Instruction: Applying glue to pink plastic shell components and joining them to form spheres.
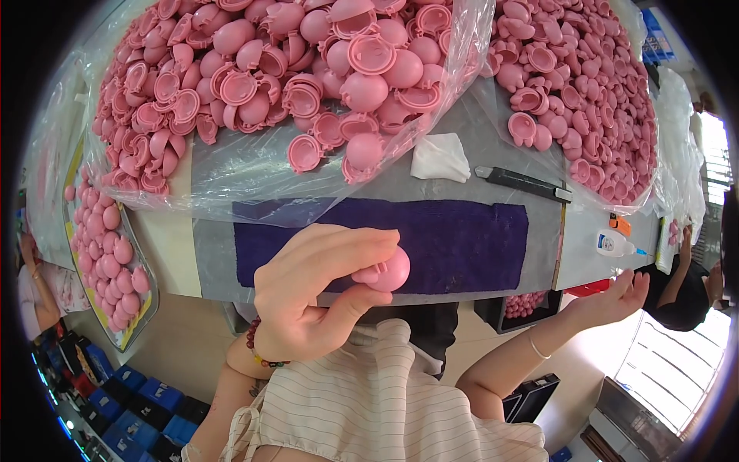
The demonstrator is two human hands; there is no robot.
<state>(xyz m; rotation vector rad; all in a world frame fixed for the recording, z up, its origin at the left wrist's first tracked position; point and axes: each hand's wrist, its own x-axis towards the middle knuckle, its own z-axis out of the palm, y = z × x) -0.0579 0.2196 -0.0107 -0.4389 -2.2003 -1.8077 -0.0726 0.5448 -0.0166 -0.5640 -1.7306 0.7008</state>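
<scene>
My left hand (304, 289) pinches a round pink plastic capsule (395, 269) between thumb and fingers, above the dark purple cloth (469, 242) near the table's front edge. A small hinge-like tab shows on the capsule's left side. Out to the right, my right hand (613, 302) is empty, palm up with its fingers loosely curled and apart. Nearest to it on the table is a small white bottle (613, 244) with a blue tip, beside an orange piece (620, 224). Beyond the cloth spreads a large heap of pink half-shells (239, 88) on clear plastic.
A second shell heap (577, 92) lies at the far right. A folded white cloth (440, 159) and a black utility knife (523, 184) sit behind the purple cloth. At left is a tray (151, 308) of pink balls. Other people (681, 296) are at both sides.
</scene>
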